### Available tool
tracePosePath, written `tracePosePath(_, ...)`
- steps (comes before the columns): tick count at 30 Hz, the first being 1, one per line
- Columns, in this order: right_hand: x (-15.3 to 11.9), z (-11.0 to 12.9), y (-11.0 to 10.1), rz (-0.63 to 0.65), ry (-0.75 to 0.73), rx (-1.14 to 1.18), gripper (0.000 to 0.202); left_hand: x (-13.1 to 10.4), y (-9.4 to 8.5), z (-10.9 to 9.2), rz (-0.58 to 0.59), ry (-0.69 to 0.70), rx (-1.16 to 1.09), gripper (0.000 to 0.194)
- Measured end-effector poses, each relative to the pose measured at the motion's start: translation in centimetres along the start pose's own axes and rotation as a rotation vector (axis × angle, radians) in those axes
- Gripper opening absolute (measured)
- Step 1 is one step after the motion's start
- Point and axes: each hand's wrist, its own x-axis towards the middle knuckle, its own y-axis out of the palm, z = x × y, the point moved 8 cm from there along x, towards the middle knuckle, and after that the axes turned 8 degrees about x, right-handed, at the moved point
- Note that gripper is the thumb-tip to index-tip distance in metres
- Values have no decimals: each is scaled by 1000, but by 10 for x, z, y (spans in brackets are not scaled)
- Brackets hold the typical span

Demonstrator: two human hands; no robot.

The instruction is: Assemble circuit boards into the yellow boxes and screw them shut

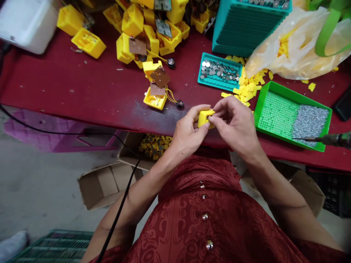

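Note:
Between the fingers and thumb of my left hand (pixel 188 130) is a small yellow plastic case (pixel 203 118), held just above the table's front edge. My right hand (pixel 238 126) is closed at the case's right side, its thumb and fingertips pressed against it. Any small part inside that pinch is hidden. Beyond my left hand lies an open yellow case (pixel 155 101) with brown circuit boards (pixel 160 76), yellow wires and a small round black speaker (pixel 180 104).
Several yellow cases (pixel 133 20) are heaped at the back. A teal tray (pixel 219 84) holds button cells, near scattered yellow pieces (pixel 248 89). The green basket (pixel 276 106) contains screws (pixel 309 122); a screwdriver bit (pixel 312 139) reaches over it. A black cable (pixel 122 201) crosses my left arm.

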Motion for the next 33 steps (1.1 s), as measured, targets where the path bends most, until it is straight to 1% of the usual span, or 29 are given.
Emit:
tracePosePath(2,2,1,-6,-21,-17,-81,23,-1,0,0,2,8,11,41)
tracePosePath(3,4,-2,-7,-10,-5,-81,26,-1,0,0,11,14,10,41)
tracePosePath(7,15,-26,0,158,123,109,33,-2,1,2,83,21,-56,46)
tracePosePath(9,18,-34,4,213,165,218,43,-1,-1,3,94,-5,-128,49)
tracePosePath(12,18,-37,3,202,191,370,53,2,-5,5,80,-71,-223,50)
tracePosePath(14,14,-35,-3,143,174,409,54,4,-7,7,62,-119,-238,47)
tracePosePath(16,8,-32,-9,83,143,389,50,6,-8,9,41,-158,-229,43)
tracePosePath(19,-3,-28,-14,22,87,327,33,8,-8,11,12,-194,-235,40)
tracePosePath(22,-12,-25,-17,-31,23,283,16,8,-2,12,40,-215,-270,38)
tracePosePath(25,-17,-24,-19,-36,-7,257,10,6,4,11,92,-191,-268,43)
tracePosePath(28,-17,-24,-23,-18,-27,179,4,3,7,12,115,-177,-226,48)
tracePosePath(31,-20,-21,-23,23,-82,72,1,-2,12,17,153,-225,-216,48)
tracePosePath(33,-24,-18,-22,9,-149,-17,3,-4,15,19,184,-270,-224,50)
